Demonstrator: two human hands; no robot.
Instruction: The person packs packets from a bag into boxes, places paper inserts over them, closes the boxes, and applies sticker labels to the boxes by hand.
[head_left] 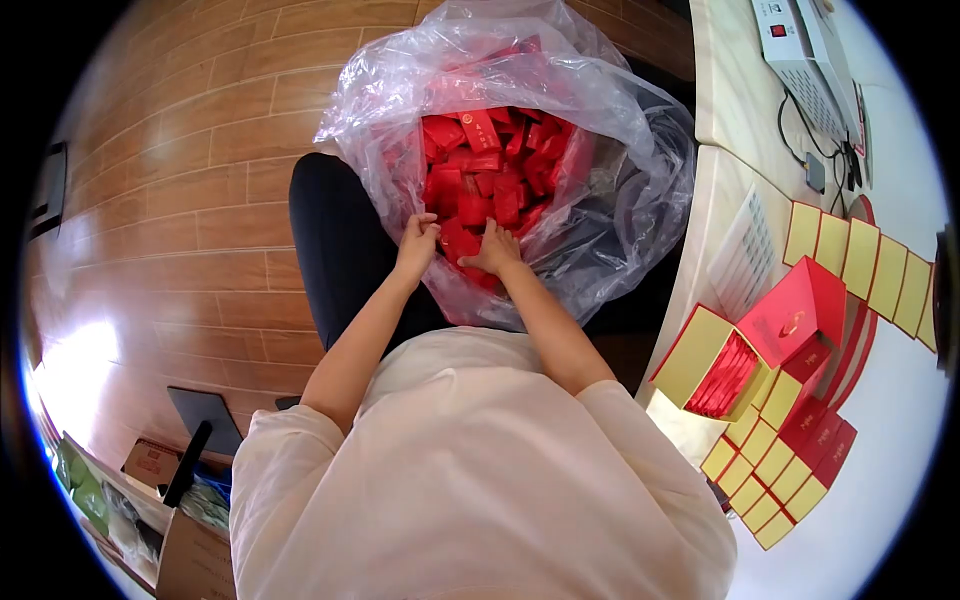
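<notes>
- Head view, looking down: a person in a pale short-sleeved top [480, 470] and dark trousers [340, 240] sits with a large clear plastic bag [375, 95] in front of the knees, its mouth gaping upward.
- Many small red packets [480, 160] lie heaped inside the bag; one near the middle of the heap carries a pale round emblem.
- The left hand [417, 248] is at the near left edge of the bag's mouth, beside the packets. Its fingers are partly bent, with the tips pointing toward the heap; whether it has hold of the plastic or a packet, I cannot tell.
- The right hand [492, 248] reaches over the near edge of the heap, close beside the left one. Its thumb and fingers are spread apart and touch the packets; whether it grips one, I cannot tell.
- On the right, a pale table [715, 190] bears an open box [690, 360] with a cream inner side, filled with thin red packets in a row.
- Against it leans a red panel [795, 310] with a gold emblem; below are stacked red and cream boxes [775, 465], and above, a row of cream ones.
- A printed sheet [745, 250] and a pale machine [805, 65] with a red switch are farther up the table.
- Left of the person is a wood-look floor [220, 210], with a cardboard carton [195, 560] at lower left.
</notes>
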